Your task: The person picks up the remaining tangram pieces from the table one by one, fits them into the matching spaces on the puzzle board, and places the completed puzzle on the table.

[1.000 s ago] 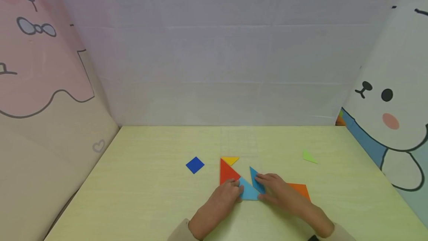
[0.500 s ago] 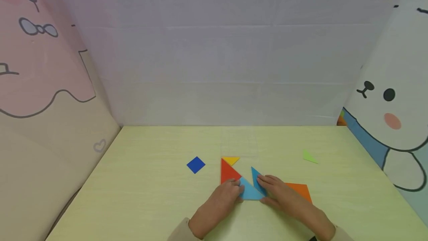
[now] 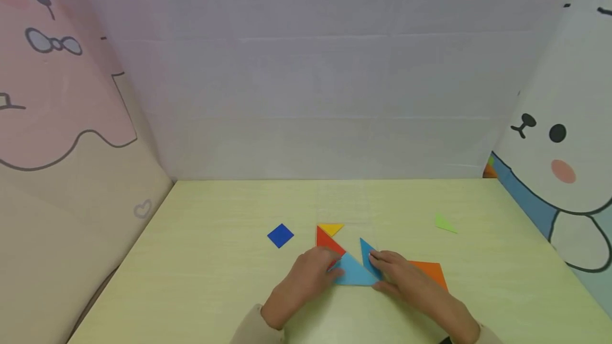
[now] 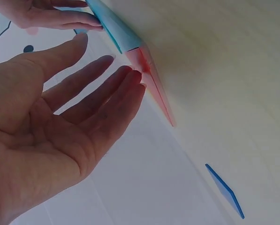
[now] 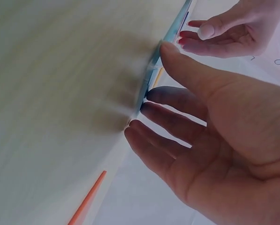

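In the head view my left hand (image 3: pixel 308 275) is over the red triangle (image 3: pixel 325 239) and the left part of the light blue triangle (image 3: pixel 355 272), hiding some of each. The left wrist view shows its fingers loosely extended and the thumb apart, pinching nothing. My right hand (image 3: pixel 406 279) lies flat with fingertips on a medium-blue tangram piece (image 3: pixel 367 255) along the light blue triangle's slanted edge. Its thumb touches near the light blue triangle's right corner. A small yellow triangle (image 3: pixel 331 228) lies beside the red one's upper tip.
A dark blue square (image 3: pixel 280 235) lies left of the red triangle. An orange piece (image 3: pixel 430 272) is partly covered by my right hand. Farther back on the right lies a green triangle (image 3: pixel 444 224). The pale table (image 3: pixel 205 259) ends at a white sheet (image 3: pixel 306 147).
My left hand has shifted left and up off the seam between the red and light blue triangles, uncovering more light blue. Earlier, my right hand moved slightly right; it now stays with the medium-blue piece.
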`<action>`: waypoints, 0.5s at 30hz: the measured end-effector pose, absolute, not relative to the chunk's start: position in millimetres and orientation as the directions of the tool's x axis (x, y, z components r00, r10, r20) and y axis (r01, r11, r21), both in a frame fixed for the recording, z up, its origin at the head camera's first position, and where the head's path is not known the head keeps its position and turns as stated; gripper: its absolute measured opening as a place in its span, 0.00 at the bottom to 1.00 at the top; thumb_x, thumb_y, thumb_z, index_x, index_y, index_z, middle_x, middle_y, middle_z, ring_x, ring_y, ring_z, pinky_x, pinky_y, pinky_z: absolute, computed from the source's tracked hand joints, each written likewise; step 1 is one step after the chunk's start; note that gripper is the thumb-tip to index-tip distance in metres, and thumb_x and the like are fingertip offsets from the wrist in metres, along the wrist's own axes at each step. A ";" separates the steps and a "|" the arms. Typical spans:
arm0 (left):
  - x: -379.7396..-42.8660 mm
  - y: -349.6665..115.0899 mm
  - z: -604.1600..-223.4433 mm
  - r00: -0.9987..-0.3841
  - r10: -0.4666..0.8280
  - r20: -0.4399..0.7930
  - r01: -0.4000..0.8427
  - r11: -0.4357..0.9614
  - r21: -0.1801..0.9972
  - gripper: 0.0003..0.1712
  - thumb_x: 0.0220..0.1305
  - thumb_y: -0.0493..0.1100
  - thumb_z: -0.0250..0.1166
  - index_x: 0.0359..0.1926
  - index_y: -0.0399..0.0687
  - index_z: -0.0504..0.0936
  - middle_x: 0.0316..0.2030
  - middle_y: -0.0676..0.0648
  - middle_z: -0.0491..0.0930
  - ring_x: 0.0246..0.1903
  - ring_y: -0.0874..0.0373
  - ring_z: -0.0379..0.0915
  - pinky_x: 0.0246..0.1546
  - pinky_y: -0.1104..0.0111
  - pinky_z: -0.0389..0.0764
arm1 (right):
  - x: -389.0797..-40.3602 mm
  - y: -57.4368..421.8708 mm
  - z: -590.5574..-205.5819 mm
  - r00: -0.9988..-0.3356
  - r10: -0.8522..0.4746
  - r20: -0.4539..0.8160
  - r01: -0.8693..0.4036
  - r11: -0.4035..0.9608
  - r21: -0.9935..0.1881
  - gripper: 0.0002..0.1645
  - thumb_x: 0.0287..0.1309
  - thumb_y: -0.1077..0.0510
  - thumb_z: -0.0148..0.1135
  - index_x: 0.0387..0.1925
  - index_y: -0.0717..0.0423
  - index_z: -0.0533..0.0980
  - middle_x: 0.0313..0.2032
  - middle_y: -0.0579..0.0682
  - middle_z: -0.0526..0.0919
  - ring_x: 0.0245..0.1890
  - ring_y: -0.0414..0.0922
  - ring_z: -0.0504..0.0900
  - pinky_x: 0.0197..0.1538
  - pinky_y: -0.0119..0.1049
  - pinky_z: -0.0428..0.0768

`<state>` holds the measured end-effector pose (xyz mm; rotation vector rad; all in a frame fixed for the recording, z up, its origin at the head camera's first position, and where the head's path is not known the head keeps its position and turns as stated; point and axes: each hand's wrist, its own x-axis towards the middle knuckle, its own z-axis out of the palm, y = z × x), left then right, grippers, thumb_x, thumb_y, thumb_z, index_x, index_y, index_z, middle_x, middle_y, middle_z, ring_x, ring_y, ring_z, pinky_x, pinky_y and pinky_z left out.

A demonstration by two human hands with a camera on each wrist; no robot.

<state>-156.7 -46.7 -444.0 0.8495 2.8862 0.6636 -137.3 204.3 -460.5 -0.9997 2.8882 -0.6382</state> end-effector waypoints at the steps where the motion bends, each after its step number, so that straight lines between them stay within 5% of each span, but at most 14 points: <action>1: -157.0 -47.4 -443.5 -0.856 0.512 0.065 0.487 0.759 0.433 0.12 0.65 0.43 0.73 0.46 0.41 0.89 0.31 0.53 0.83 0.32 0.64 0.74 0.34 0.74 0.77 | -137.4 204.6 -460.4 -0.793 -0.598 0.117 -0.591 0.710 -0.382 0.33 0.64 0.53 0.71 0.62 0.72 0.76 0.62 0.64 0.78 0.61 0.61 0.76 0.59 0.54 0.79; 15: -165.9 -61.2 -440.1 -0.912 0.400 0.096 0.396 0.789 0.470 0.11 0.65 0.43 0.74 0.40 0.40 0.87 0.26 0.53 0.75 0.27 0.62 0.68 0.25 0.74 0.71 | -136.4 201.3 -456.1 -0.826 -0.561 0.055 -0.527 0.736 -0.425 0.33 0.63 0.53 0.71 0.62 0.70 0.76 0.63 0.63 0.77 0.62 0.61 0.76 0.60 0.54 0.78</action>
